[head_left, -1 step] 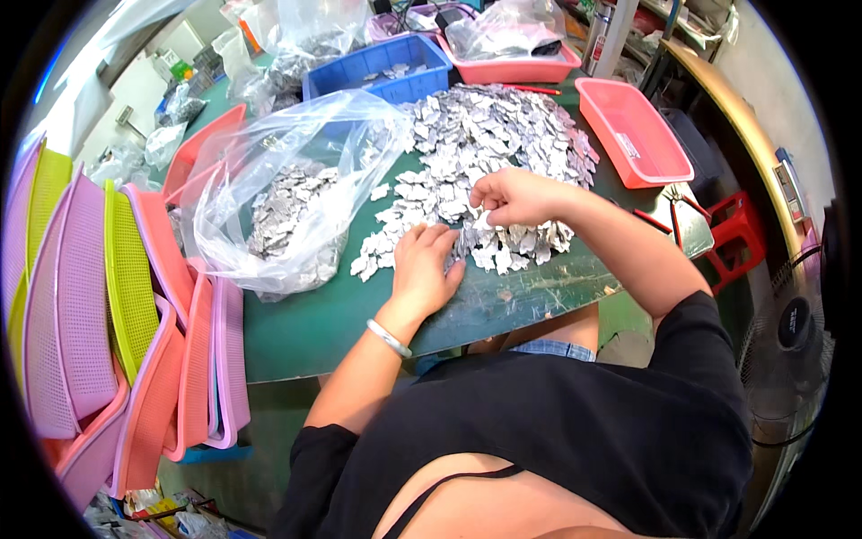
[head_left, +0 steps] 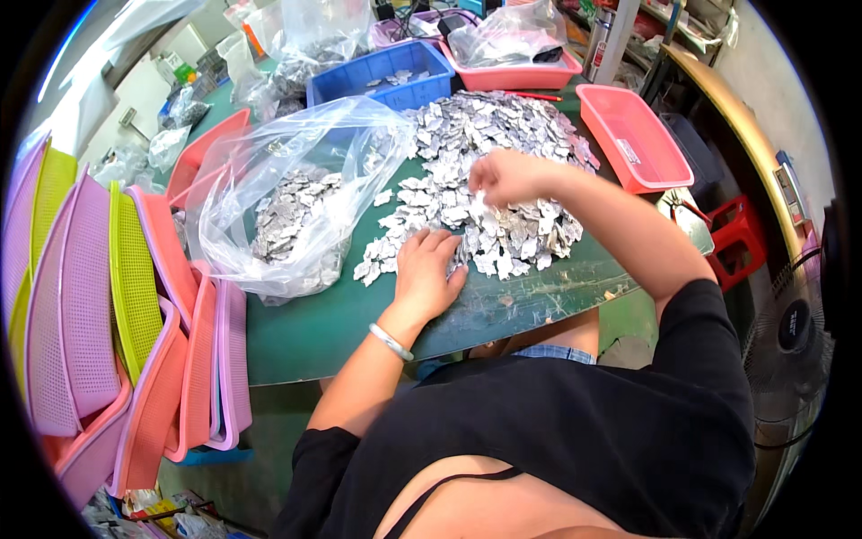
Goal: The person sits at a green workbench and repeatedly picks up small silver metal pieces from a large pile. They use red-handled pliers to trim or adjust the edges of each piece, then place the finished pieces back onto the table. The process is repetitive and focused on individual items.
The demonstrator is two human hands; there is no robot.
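A broad heap of small flat silvery metal pieces covers the middle of the green table. My left hand, with a pale bangle on its wrist, lies palm down at the heap's near left edge. Its fingers are spread and touch the pieces. Over the heap's middle is my right hand, its fingers curled and pinched together. A pale piece shows just under its fingertips, but whether they grip it is hard to see. Left of the heap lies an open clear plastic bag containing more such pieces.
Stacked purple, green and coral baskets stand at the left. Behind the heap are a blue bin and a pink tray with a bag. A pink tray, pliers, a red stool and a fan are at the right.
The whole view has shifted slightly. My right hand's fingers have drawn closer together over the heap. My left hand keeps its place at the heap's edge.
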